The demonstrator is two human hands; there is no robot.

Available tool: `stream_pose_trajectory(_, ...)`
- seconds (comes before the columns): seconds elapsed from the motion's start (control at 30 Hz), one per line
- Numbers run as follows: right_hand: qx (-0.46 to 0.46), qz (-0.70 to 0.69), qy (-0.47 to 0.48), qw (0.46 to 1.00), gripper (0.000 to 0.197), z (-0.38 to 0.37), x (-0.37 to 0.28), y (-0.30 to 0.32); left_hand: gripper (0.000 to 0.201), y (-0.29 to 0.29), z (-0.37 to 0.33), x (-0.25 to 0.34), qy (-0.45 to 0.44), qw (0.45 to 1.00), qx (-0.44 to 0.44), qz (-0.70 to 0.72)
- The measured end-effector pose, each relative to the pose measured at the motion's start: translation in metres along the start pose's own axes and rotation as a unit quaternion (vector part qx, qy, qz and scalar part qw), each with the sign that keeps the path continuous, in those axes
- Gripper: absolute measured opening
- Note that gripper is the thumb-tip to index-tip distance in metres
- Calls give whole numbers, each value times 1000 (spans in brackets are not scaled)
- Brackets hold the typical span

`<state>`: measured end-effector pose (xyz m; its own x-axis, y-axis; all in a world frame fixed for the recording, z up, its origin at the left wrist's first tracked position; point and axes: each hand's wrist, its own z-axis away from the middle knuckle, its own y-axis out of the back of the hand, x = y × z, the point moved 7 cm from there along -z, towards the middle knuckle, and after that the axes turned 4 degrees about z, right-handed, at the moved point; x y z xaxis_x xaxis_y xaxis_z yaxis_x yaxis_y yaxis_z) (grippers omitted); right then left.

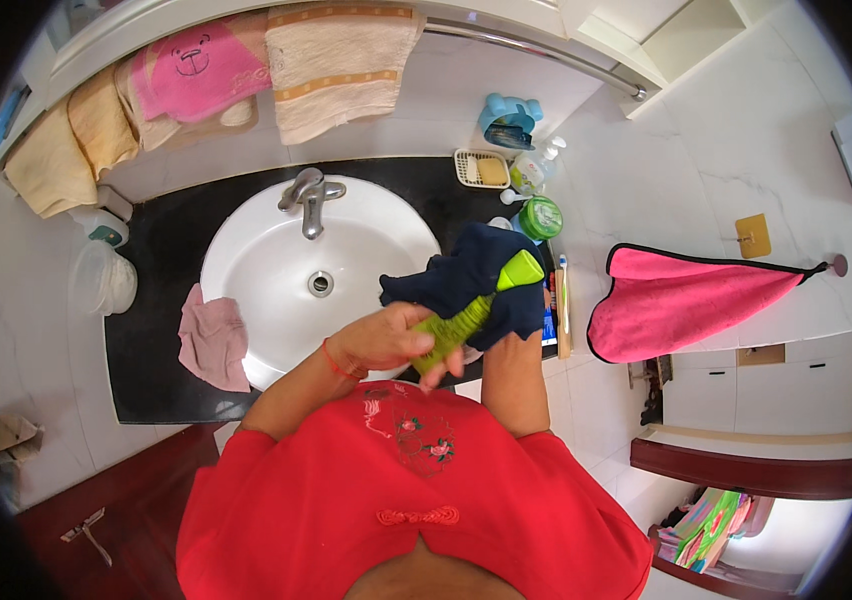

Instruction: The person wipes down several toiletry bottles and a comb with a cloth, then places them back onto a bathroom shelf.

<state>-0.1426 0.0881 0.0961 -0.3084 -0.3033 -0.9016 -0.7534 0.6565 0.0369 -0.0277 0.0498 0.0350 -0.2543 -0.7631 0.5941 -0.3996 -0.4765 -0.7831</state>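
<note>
My left hand is closed round a green squeeze tube, which slants up to the right over the front right of the sink. The tube's bright green cap lies against a dark navy cloth. That bunched cloth is held up by my right hand, over the right rim of the white sink. Cloth covers most of the right hand, so its fingers are hidden.
A chrome faucet stands behind the basin. On the black counter, a pink cloth overlaps the left rim. A soap dish, pump bottle and green-lidded jar stand back right. A pink towel hangs at right.
</note>
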Motion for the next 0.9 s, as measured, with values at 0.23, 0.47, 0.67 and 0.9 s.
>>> stream_pose_trajectory(0.23, 52, 19, 4, 998, 8, 10, 2, -3, 47, -16, -10, -24, 51, 971, -82, 217)
stream_pose_trajectory(0.47, 84, -15, -6, 996, 3, 4, 5, -1, 46, -10, -9, -26, 51, 946, -130, 292)
stream_pose_trajectory(0.67, 108, -119, -58, 985, 8, -7, 9, -4, 39, 6, -12, -18, 22, 976, -5, 215)
stream_pose_trajectory(0.9, 66, 173, 83, 979, 6, -12, 1, -1, 27, 22, 5, 36, -150, 747, 323, -561)
